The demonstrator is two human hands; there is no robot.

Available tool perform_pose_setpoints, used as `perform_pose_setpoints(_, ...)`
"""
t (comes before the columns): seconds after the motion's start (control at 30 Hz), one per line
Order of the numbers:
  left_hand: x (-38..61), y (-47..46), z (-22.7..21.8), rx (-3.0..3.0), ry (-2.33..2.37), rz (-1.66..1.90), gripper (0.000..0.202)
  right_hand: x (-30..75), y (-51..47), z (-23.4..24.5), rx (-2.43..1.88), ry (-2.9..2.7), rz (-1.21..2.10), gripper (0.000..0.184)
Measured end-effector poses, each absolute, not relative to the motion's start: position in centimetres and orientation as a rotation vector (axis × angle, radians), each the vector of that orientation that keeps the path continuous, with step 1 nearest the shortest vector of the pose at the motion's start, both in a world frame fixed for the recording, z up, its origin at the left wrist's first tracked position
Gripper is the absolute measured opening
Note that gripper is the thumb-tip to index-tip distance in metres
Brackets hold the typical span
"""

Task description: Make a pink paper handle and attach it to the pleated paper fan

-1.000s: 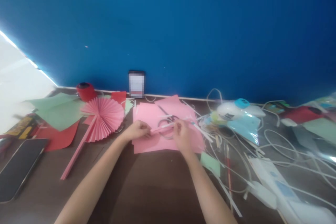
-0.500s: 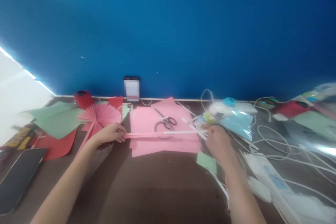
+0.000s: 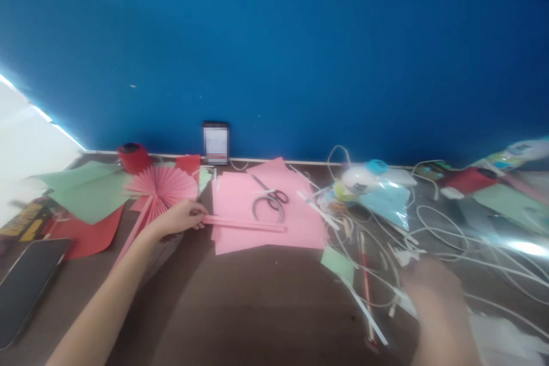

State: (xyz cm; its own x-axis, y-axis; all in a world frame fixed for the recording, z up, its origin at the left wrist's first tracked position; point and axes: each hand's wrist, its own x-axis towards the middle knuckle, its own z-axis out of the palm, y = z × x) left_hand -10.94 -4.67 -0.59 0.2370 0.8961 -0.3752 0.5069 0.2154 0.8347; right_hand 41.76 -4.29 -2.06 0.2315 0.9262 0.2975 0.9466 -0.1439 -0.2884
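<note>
- The left hand (image 3: 178, 217) has its grip pinched shut on the left end of a pink paper strip (image 3: 244, 223), apparently so that the strip is held flat and straight.
- The strip is laid across the pink sheets (image 3: 240, 194) mid-desk (image 3: 257, 309), just before the scissors (image 3: 269, 203). It is seen as long, narrow and creased lengthwise.
- The right hand (image 3: 437, 297) is blurred over white cables (image 3: 446, 229) near the desk's right front edge, and its grip cannot be told.
</note>
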Motion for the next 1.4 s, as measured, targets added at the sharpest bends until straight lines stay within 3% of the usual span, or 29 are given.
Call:
perform_pose_setpoints(0.1, -10.9, -4.8, -0.7, 1.400, 1.420, 0.489, 0.023, 34.3, -5.1, -1.2, -2.041, -1.870, -0.103, 0.020)
perform_pose_setpoints(0.23, -10.7, -4.7, -0.6, 1.387, 1.413, 0.500, 0.024, 23.9, -4.1, -0.4, -1.328, -2.328, 0.387, 0.023)
perform_pose_setpoints(0.33, -10.6, -4.8, -0.7, 1.398, 1.418, 0.492, 0.024, 20.3, -2.6, -0.8, -1.219, -2.358, 0.487, 0.022)
perform_pose_setpoints(0.6, -9.5, -5.6, -1.2, 1.419, 1.330, 0.453, 0.024, 21.4, -2.8, -2.0, -1.220, -2.394, 0.700, 0.016)
perform_pose_setpoints(0.87, -8.6, -6.0, -0.4, 1.532, 1.304, 0.401, 0.028, 22.0, -4.0, -1.7, -1.289, -2.367, 0.695, 0.017)
perform_pose_setpoints(1.03, -8.6, -6.2, -1.1, 1.570, 1.300, 0.438, 0.032, 21.9, -3.7, -1.5, -1.258, -2.390, 0.699, 0.017)
perform_pose_setpoints(1.27, -8.9, -6.3, -1.8, 1.488, 1.259, 0.528, 0.038, 21.8, -4.0, -0.8, -1.320, -2.313, 0.971, 0.007)
perform_pose_setpoints(1.4, -8.6, -6.4, -1.9, 1.456, 1.254, 0.616, 0.044, 20.5, -3.9, -0.7, -1.244, -2.310, 0.998, 0.011)
